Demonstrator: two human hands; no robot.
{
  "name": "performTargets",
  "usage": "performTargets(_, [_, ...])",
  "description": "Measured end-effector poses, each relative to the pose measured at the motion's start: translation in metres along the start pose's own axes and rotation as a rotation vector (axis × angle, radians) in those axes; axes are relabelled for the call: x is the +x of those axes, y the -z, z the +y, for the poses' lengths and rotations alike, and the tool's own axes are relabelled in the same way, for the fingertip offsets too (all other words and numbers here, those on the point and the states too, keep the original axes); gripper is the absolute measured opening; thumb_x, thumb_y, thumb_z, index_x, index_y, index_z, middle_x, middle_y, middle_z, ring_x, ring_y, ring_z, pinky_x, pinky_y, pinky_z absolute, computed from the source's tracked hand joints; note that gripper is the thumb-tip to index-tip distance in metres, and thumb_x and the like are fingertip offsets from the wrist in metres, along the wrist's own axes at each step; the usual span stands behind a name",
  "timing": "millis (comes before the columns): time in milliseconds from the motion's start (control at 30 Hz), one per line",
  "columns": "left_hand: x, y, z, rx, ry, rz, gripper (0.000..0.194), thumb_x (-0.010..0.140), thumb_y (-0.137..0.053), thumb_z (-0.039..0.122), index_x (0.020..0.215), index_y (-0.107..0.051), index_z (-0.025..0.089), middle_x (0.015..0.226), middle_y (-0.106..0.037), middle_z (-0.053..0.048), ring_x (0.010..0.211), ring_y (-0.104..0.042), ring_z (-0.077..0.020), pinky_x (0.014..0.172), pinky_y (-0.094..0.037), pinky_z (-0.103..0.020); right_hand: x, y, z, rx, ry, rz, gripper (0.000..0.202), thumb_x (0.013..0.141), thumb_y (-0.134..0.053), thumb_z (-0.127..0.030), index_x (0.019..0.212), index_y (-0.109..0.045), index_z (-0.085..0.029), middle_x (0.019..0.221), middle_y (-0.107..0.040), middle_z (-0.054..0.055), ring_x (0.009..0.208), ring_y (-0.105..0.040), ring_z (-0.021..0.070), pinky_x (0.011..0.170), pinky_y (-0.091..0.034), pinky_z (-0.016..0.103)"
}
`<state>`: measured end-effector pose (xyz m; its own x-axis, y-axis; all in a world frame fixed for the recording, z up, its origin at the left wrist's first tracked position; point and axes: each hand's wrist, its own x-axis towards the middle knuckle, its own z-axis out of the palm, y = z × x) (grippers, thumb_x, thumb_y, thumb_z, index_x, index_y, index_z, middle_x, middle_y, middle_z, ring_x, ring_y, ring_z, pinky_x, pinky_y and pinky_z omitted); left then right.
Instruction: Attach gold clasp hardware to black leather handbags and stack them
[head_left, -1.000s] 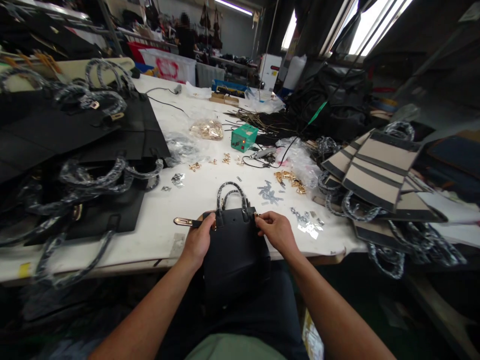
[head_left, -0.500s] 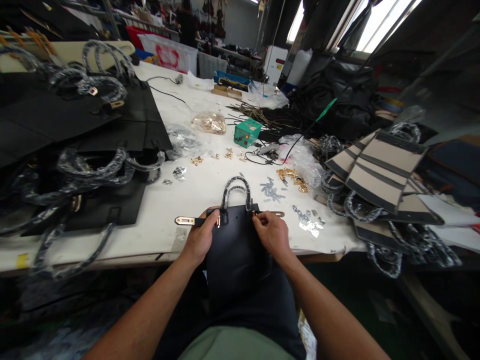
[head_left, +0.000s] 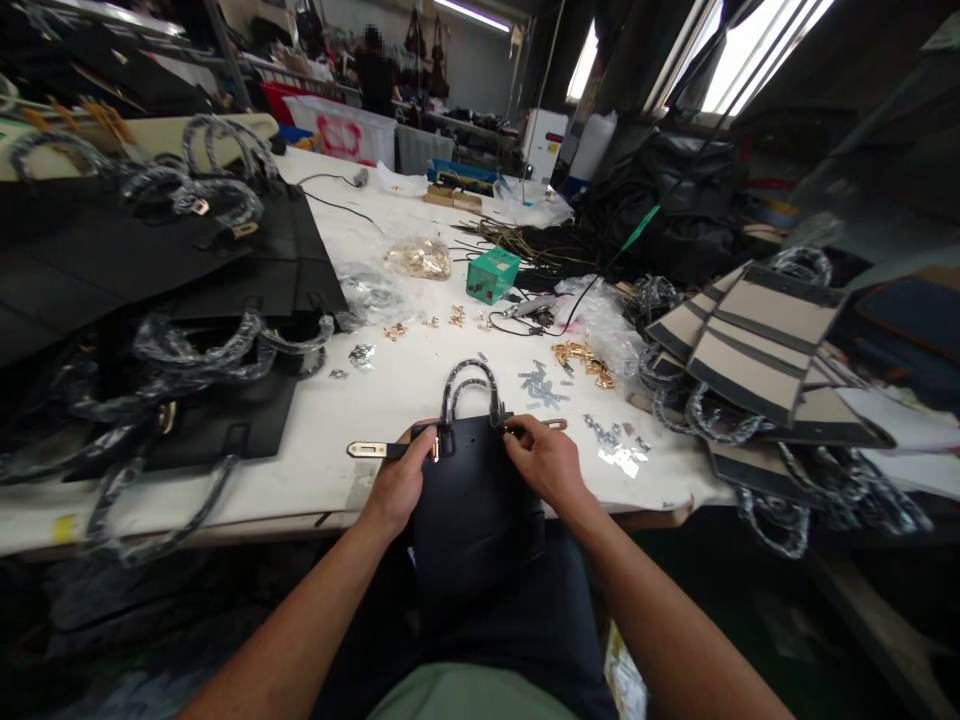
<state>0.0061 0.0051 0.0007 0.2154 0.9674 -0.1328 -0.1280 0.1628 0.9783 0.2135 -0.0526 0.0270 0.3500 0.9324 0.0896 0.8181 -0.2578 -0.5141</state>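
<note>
A black handbag panel [head_left: 472, 510] with plastic-wrapped handles [head_left: 471, 376] leans from my lap against the table edge. At its upper left corner my left hand [head_left: 401, 478] grips it, thumb on top beside a gold fitting [head_left: 435, 447]. A strap with a gold end plate [head_left: 367, 450] sticks out to the left past that hand. My right hand [head_left: 546, 462] is closed at the upper right corner, fingertips pinched at the base of the handle. Another gold strap end [head_left: 555, 424] shows just beyond it. Whatever small part lies between those fingertips is hidden.
Black bag pieces with wrapped handles [head_left: 187, 340] are piled on the left. Beige-and-black panels [head_left: 757, 340] are stacked right. On the white table [head_left: 420, 370] lie gold fittings [head_left: 581, 358], grey metal strips [head_left: 541, 385], silver plates [head_left: 619, 445] and a green box [head_left: 493, 274]. A person [head_left: 373, 75] stands far back.
The camera view has shifted slightly. Both hands stay at the same corners of the bag panel, and the right strap end has turned a little.
</note>
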Motion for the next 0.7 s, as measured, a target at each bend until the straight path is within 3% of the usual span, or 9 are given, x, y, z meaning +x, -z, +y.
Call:
performTargets(300, [-0.001, -0.002, -0.004, 0.115, -0.098, 0.042, 0.032, 0.09, -0.054, 0.046, 0.105, -0.07, 0.023, 0.106, -0.071, -0.002, 0.111, -0.059, -0.0245, 0.102, -0.038, -0.035, 0.012, 0.006, 0.015, 0.179, -0.03, -0.17, 0.015, 0.083, -0.058, -0.037, 0.093, -0.067, -0.031, 0.054, -0.056, -0.007, 0.055, -0.057, 0.0133, 0.053, -0.034, 0.022])
performTargets(700, [-0.003, -0.004, -0.001, 0.13, -0.113, 0.051, 0.03, 0.09, -0.055, 0.045, 0.103, -0.073, 0.024, 0.107, -0.072, -0.002, 0.112, -0.059, -0.0263, 0.104, -0.037, -0.034, 0.025, 0.022, 0.006, -0.054, 0.099, -0.232, 0.014, 0.08, -0.061, -0.034, 0.09, -0.07, -0.032, 0.061, -0.062, -0.006, 0.059, -0.054, 0.0141, 0.057, -0.034, 0.024])
